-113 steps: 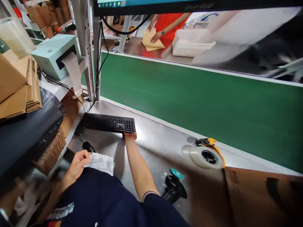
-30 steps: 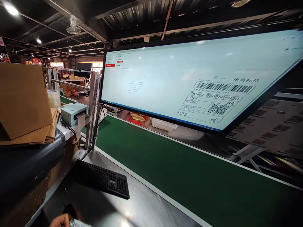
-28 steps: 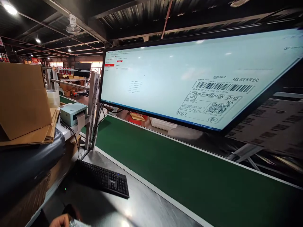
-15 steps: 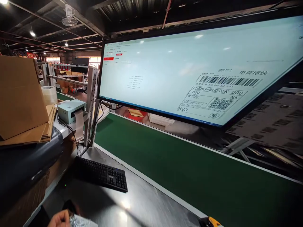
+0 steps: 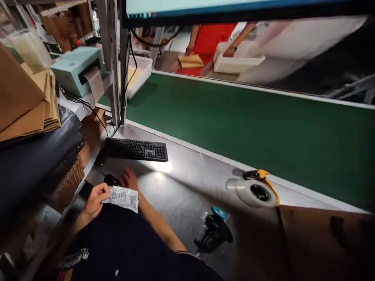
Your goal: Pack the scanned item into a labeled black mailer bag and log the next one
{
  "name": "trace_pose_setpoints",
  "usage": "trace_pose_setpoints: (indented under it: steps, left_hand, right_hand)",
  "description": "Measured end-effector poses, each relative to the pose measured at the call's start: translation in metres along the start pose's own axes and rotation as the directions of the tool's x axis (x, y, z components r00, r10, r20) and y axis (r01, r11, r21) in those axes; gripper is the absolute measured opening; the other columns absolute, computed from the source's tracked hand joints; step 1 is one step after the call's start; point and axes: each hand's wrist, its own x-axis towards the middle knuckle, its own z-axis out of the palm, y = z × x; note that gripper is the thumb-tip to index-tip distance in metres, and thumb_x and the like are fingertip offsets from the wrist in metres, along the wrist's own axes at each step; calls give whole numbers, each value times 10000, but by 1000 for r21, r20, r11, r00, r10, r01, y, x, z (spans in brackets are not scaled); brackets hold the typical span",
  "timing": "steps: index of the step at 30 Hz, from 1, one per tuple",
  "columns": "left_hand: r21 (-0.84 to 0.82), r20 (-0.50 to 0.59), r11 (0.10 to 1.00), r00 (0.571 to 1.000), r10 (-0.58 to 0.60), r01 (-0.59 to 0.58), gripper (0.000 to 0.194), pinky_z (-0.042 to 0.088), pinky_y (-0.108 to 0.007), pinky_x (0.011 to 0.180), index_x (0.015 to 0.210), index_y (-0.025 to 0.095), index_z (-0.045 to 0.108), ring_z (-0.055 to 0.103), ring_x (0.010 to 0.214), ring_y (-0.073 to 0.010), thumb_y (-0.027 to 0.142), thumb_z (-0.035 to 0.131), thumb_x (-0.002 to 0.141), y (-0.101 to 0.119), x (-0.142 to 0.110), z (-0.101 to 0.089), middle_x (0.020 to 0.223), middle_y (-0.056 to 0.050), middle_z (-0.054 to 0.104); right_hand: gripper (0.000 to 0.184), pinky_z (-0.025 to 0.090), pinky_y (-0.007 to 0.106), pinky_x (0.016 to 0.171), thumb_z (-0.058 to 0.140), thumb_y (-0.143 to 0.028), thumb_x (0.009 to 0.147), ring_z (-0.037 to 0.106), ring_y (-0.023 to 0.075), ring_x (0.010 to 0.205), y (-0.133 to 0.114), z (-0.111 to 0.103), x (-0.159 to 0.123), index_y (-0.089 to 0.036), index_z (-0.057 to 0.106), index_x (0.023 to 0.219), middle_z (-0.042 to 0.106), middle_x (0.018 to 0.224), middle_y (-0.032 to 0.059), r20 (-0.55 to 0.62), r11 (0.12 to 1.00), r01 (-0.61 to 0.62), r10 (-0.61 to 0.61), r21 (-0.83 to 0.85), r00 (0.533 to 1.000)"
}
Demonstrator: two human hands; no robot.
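My left hand (image 5: 96, 201) pinches one end of a small clear plastic packet (image 5: 125, 198) with a white barcode label, held just in front of my body. Behind the packet, my right hand (image 5: 130, 179) hovers over or rests on the steel table; blur hides which. Its fingers look spread and lie beside a dark computer mouse (image 5: 111, 180). Whether they touch the mouse I cannot tell. A black keyboard (image 5: 136, 150) sits a little farther away.
A green conveyor belt (image 5: 234, 117) runs behind the steel table (image 5: 181, 187). To the right are a tape dispenser (image 5: 259, 191) and a black device (image 5: 215, 232) beside a teal disc. Left stand a label printer (image 5: 77, 70) and cardboard (image 5: 23, 93). Another person's arms (image 5: 238, 41) show across the belt.
My view has tilted down, so the monitor is mostly out of frame. My right hand and forearm now show near the mouse; the packet stays in my left hand.
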Motion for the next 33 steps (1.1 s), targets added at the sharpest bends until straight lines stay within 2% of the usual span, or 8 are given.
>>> trace_pose_setpoints:
  steps: [3, 7, 12, 16, 20, 24, 29, 33]
  left_hand:
    - [69, -57, 997, 998, -41, 45, 503, 381, -233, 634, 617, 171, 529, 465, 649, -112, 449, 948, 622, -15, 20, -12, 632, 2, 542]
    - [124, -108, 971, 976, -190, 203, 539, 451, -247, 588, 640, 179, 534, 539, 618, -127, 496, 958, 540, -38, 48, -18, 657, -15, 603]
    - [82, -71, 974, 976, -204, 209, 486, 529, -277, 625, 656, 177, 552, 561, 658, -138, 449, 942, 557, -44, 70, -10, 680, 1, 590]
    - [68, -52, 980, 981, -186, 189, 422, 443, -249, 591, 648, 179, 549, 513, 626, -127, 404, 899, 583, -41, 76, -2, 647, 12, 550]
    - [42, 50, 992, 991, -122, 120, 365, 348, -250, 628, 632, 168, 558, 474, 648, -122, 349, 875, 620, -27, 72, -5, 645, -8, 558]
    - [11, 25, 999, 998, -49, 49, 356, 361, -263, 684, 618, 174, 544, 502, 712, -148, 335, 859, 658, -11, 64, -26, 674, -19, 582]
    - [12, -90, 997, 993, -72, 73, 416, 334, -250, 645, 623, 183, 527, 442, 648, -126, 404, 878, 642, -7, 65, -59, 626, 17, 506]
    - [6, -107, 998, 992, -65, 66, 451, 333, -241, 630, 627, 180, 527, 423, 632, -115, 439, 895, 650, -12, 73, -67, 619, 27, 479]
  right_hand:
    - [396, 425, 556, 1294, 540, -263, 1010, 518, 331, 1512, 39, 6, -11, -114, 721, 1329, 601, 1585, 214, -13, 989, -146, 146, -16, 989]
    - [508, 377, 554, 1308, 486, -291, 990, 453, 353, 1534, 100, -28, 19, -77, 662, 1416, 574, 1613, 217, -117, 954, -286, 276, -87, 954]
    - [592, 362, 512, 1310, 475, -215, 948, 481, 352, 1485, 130, -58, 53, 2, 611, 1481, 607, 1555, 261, -89, 934, -330, 321, -139, 943]
    - [636, 366, 523, 1288, 566, -153, 876, 485, 365, 1464, 95, -42, 83, -77, 641, 1503, 592, 1588, 218, 49, 983, -123, 131, -133, 990]
    - [609, 325, 491, 1289, 576, -153, 942, 470, 342, 1459, 7, -5, 117, -207, 650, 1544, 594, 1594, 150, 211, 982, 185, -170, -50, 963]
    - [594, 351, 484, 1236, 600, -315, 1023, 494, 357, 1373, -56, 21, 142, -212, 584, 1608, 593, 1516, 189, 240, 994, 98, -83, -50, 967]
    - [567, 335, 478, 1232, 611, -436, 1059, 475, 351, 1373, -57, 32, 159, -235, 604, 1590, 571, 1510, 188, 251, 995, 43, -19, -88, 968]
    - [563, 322, 489, 1224, 626, -500, 1061, 456, 344, 1380, -52, 38, 164, -249, 630, 1565, 562, 1521, 189, 261, 994, 63, -39, -86, 965]
